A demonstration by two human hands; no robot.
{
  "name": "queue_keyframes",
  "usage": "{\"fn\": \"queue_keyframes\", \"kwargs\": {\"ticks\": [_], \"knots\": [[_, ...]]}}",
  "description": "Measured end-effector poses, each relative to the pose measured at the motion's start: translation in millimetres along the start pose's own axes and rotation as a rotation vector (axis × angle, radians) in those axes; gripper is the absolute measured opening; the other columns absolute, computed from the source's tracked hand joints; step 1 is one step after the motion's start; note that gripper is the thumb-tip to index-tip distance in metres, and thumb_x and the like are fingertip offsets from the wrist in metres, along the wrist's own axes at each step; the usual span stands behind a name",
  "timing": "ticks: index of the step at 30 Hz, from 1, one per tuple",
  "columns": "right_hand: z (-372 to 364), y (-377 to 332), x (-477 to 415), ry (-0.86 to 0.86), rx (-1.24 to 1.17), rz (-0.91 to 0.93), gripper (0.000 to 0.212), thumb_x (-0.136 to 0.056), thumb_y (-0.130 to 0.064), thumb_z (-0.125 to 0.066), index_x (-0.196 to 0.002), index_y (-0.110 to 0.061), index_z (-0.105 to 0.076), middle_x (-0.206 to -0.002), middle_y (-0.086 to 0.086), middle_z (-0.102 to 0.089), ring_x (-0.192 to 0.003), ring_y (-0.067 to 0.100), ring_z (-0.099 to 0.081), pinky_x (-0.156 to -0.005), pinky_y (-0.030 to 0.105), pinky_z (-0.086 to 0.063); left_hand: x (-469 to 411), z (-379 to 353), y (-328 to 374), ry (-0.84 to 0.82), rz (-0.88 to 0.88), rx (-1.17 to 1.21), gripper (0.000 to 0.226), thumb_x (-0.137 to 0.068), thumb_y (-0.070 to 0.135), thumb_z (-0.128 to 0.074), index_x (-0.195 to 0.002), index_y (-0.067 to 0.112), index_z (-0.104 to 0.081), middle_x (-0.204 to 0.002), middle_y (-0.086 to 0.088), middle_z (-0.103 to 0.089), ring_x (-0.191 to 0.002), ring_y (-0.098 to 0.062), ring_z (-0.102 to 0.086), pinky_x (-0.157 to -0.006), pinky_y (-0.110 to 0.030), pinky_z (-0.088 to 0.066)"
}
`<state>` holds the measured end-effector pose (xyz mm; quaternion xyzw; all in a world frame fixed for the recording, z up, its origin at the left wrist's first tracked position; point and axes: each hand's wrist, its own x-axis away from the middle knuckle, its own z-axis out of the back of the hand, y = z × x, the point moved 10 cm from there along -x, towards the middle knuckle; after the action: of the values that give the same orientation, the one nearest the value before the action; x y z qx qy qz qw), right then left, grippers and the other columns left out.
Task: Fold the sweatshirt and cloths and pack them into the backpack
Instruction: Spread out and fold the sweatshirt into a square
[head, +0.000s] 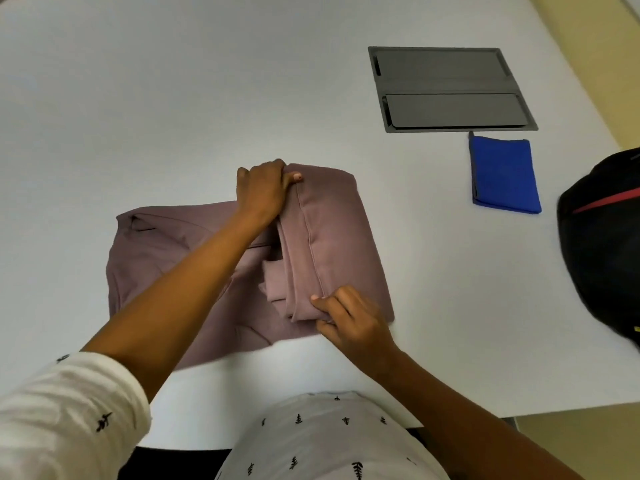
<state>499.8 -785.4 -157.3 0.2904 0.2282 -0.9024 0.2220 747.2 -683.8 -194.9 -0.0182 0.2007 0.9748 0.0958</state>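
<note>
The mauve sweatshirt [332, 237] lies on the white tabletop [173, 98] at the centre of the frame, partly folded. Its right-hand portion is doubled over into a thick band of several layers that runs from the upper centre down toward the lower centre. The left-hand portion lies spread flat toward the left of the frame, and a folded sleeve end shows just left of the band.

The left hand [263, 188] is at the upper end of the band — fingers curled over the layered edge, thumb laid on top of the cloth, clamped on the sweatshirt. Its forearm crosses the spread portion diagonally from the lower left. The right hand [349, 320] is at the lower end of the same band, where thumb and fingers pinch the stacked layers at the garment's near edge.

A blue cloth [502, 174] lies folded into a rectangle at the right of the frame, well apart from the sweatshirt. Just above it a grey rectangular panel [450, 88] with two long flaps sits flush in the tabletop.

The black backpack [602, 237], marked with a red stripe, stands at the right edge of the frame, near the blue cloth but apart from it. It is partly cut off by the frame, and whether it is open or closed cannot be told.

A white sleeve [69, 410] printed with small black tree figures — pushed up above the left forearm — fills the lower left corner.
</note>
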Motion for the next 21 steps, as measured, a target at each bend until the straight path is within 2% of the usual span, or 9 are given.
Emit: {"fn": "queue_keyframes", "kwargs": {"ticks": [4, 6, 8, 11, 15, 18, 21], "knots": [[-9, -21, -3, -0.032, -0.012, 0.142, 0.01, -0.083, -0.007, -0.069, -0.09, -0.001, -0.073, -0.071, 0.008, -0.061, -0.069, 0.015, -0.048, -0.061, 0.022, -0.043, 12, 9, -24, 0.051, 0.014, -0.06, 0.044, -0.098, 0.05, -0.04, -0.086, 0.01, -0.056, -0.084, -0.007, -0.06, -0.082, -0.03, -0.058, -0.081, -0.035, -0.024], [-36, -27, 10, -0.144, -0.017, 0.17, 0.01, -0.084, -0.003, -0.067, -0.092, -0.003, -0.072, -0.077, 0.007, -0.06, -0.072, 0.015, -0.048, -0.065, 0.022, -0.042, 21, -3, -43, 0.006, 0.039, -0.09, 0.044, -0.098, 0.048, -0.042, -0.088, 0.009, -0.058, -0.087, -0.007, -0.06, -0.085, -0.031, -0.058, -0.081, -0.036, -0.025], [-68, -26, 30, -0.285, -0.029, 0.15, 0.013, -0.083, -0.007, -0.069, -0.095, -0.005, -0.069, -0.086, 0.008, -0.062, -0.08, 0.016, -0.049, -0.068, 0.023, -0.047, 31, -17, -63, -0.06, 0.09, -0.1, 0.042, -0.097, 0.045, -0.045, -0.101, 0.007, -0.062, -0.102, -0.012, -0.062, -0.095, -0.033, -0.057, -0.087, -0.04, -0.03], [-82, -18, 43, -0.381, -0.105, 0.056, 0.028, -0.09, -0.032, -0.063, -0.102, -0.008, -0.068, -0.097, 0.008, -0.064, -0.089, 0.016, -0.053, -0.078, 0.025, -0.049, 42, -18, -70, -0.027, 0.111, -0.08, 0.04, -0.096, 0.036, -0.052, -0.125, 0.009, -0.057, -0.124, -0.018, -0.056, -0.112, -0.037, -0.052, -0.094, -0.045, -0.034], [-54, -1, 23, -0.263, -0.191, -0.088, 0.034, -0.102, -0.027, -0.043, -0.105, -0.006, -0.069, -0.102, 0.012, -0.066, -0.096, 0.019, -0.057, -0.086, 0.03, -0.047, 58, 0, -22, 0.107, -0.089, -0.06, 0.045, -0.096, 0.025, -0.05, -0.136, 0.005, -0.048, -0.135, -0.02, -0.05, -0.122, -0.037, -0.047, -0.1, -0.047, -0.036], [-52, 31, 13, -0.196, -0.048, -0.26, 0.033, -0.1, -0.021, -0.044, -0.12, -0.004, -0.064, -0.12, 0.016, -0.063, -0.113, 0.027, -0.058, -0.098, 0.039, -0.047, 81, -12, 18, 0.046, -0.194, -0.029, 0.051, -0.097, 0.031, -0.037, -0.14, 0.006, -0.044, -0.142, -0.016, -0.046, -0.132, -0.033, -0.041, -0.11, -0.046, -0.029], [-72, 66, 17, -0.339, 0.188, -0.479, 0.049, -0.099, -0.029, -0.032, -0.14, -0.005, -0.046, -0.144, 0.014, -0.047, -0.136, 0.03, -0.041, -0.114, 0.042, -0.029, 115, -49, 43, -0.084, -0.222, -0.107, 0.056, -0.098, 0.037, -0.023, -0.147, 0.013, -0.037, -0.151, -0.009, -0.038, -0.141, -0.03, -0.03, -0.117, -0.045, -0.016]]}}
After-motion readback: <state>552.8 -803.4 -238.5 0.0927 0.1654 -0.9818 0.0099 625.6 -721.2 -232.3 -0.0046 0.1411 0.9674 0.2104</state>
